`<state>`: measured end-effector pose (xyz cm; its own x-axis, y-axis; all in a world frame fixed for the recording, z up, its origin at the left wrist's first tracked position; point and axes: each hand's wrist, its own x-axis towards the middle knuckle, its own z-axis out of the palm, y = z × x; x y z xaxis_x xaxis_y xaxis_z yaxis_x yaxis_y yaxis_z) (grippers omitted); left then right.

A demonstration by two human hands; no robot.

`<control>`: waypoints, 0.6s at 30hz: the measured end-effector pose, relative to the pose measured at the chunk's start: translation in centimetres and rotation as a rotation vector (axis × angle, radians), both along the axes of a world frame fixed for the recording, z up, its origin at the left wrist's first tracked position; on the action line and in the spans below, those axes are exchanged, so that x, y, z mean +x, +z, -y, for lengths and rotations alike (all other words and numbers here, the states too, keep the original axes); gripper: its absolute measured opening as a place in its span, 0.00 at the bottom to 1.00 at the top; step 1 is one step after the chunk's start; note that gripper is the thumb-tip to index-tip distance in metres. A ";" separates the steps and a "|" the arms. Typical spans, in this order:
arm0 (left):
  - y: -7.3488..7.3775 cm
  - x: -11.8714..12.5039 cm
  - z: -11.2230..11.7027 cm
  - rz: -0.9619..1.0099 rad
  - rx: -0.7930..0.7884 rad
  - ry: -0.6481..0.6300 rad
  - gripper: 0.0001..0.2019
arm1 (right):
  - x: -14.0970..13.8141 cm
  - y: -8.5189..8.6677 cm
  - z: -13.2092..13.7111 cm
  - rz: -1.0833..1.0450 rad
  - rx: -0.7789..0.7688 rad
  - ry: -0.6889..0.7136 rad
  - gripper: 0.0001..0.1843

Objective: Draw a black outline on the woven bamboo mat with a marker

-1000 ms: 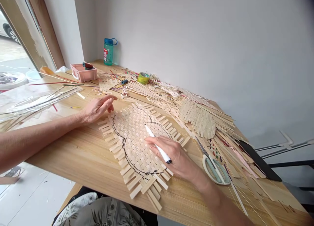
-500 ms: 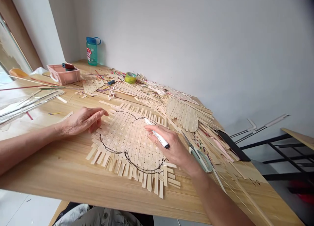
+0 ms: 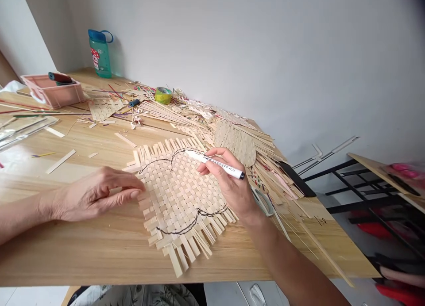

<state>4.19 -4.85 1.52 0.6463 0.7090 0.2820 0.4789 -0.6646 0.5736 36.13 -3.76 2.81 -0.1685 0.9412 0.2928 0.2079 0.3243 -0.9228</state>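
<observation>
A square woven mat of pale flat strips [image 3: 179, 186] lies on the table, its loose strip ends sticking out around the edges. Black curved lines are drawn along its far and near sides. My right hand [image 3: 229, 177] holds a white marker [image 3: 221, 166] between thumb and fingers, its tip over the mat's far line; whether it touches cannot be told. At the mat's left edge, my left hand [image 3: 99, 193] has thumb and fingers closed on the border strips. Partly hidden behind my right wrist are scissors with pale handles [image 3: 264, 202].
Loose strips [image 3: 179, 116] are heaped along the wall, with a rounded woven piece [image 3: 236, 140] and a tape roll [image 3: 163, 95]. A pink basket [image 3: 55, 91] and a blue-green bottle [image 3: 100, 54] stand at the back left. A black metal frame [image 3: 352, 177] stands right.
The mat has turned, so its drawn lines lie differently. My left hand has come onto its left edge. The marker has shifted slightly toward the far line, and the view has swung right.
</observation>
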 end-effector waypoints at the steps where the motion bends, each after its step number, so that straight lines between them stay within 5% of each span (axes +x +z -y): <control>1: -0.2 0.0 -0.1 0.003 0.034 -0.031 0.16 | -0.1 -0.1 0.0 -0.039 -0.020 -0.006 0.08; 6: -1.3 -0.8 -1.3 -0.009 0.261 0.037 0.12 | -0.8 -0.8 0.2 -0.128 -0.101 0.005 0.07; 11: -2.8 -1.6 -2.7 -0.027 0.239 0.191 0.16 | -1.4 -1.0 0.1 -0.158 -0.151 0.019 0.07; 18: -4.3 -1.7 -3.3 -0.063 0.220 0.070 0.15 | -2.6 -0.1 -0.7 -0.229 -0.240 0.042 0.06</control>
<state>2.53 -1.55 -2.81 0.6188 0.6788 0.3954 0.5582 -0.7341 0.3867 33.52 -3.08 2.68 -0.1645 0.9814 0.0988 -0.0225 0.0964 -0.9951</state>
